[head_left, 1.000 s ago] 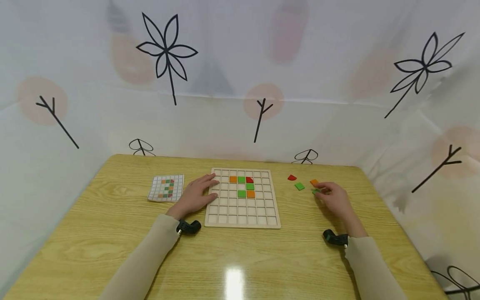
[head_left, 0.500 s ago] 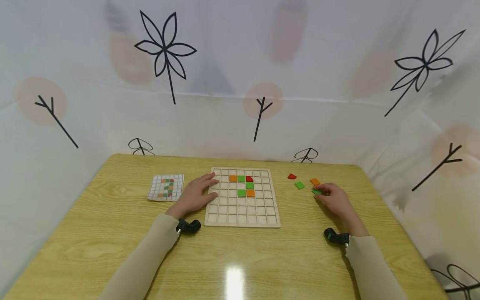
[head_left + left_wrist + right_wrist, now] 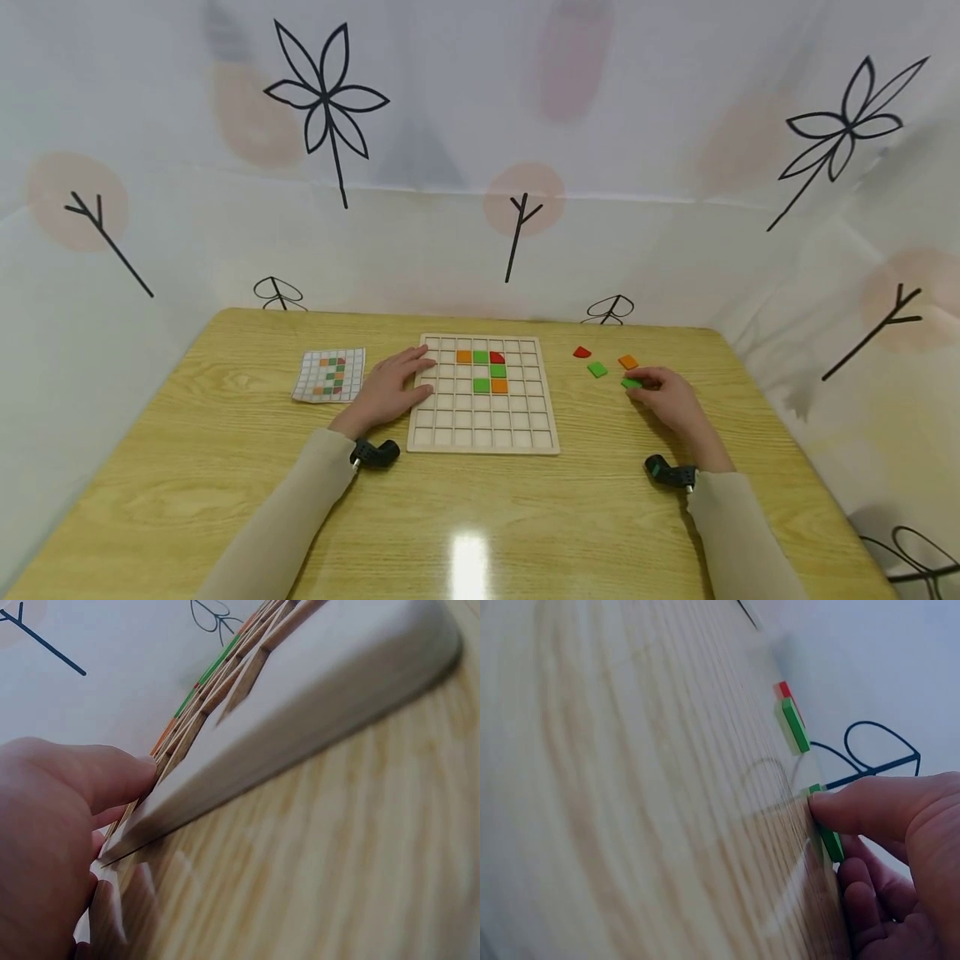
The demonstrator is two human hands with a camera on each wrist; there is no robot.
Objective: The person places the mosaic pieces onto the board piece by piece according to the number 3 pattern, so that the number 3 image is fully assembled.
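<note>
The left hand rests on the left edge of a wooden grid board, fingers spread over its frame. In the left wrist view the thumb lies on the board's rim. Orange, green and red tiles sit in several cells of the board's upper middle. To the right of the board, the right hand pinches a green square tile at the tabletop. Its thumb is on one end of that tile in the right wrist view, with the fingers by the other end.
Near the right hand lie an orange tile, another green tile and a red quarter-round tile. A paper card printed with a coloured grid pattern lies left of the board. Patterned cloth surrounds the wooden table.
The right hand has drawn back slightly, uncovering more of the orange tile, while its fingers stay at the green tile. The left hand and the board stay in place.
</note>
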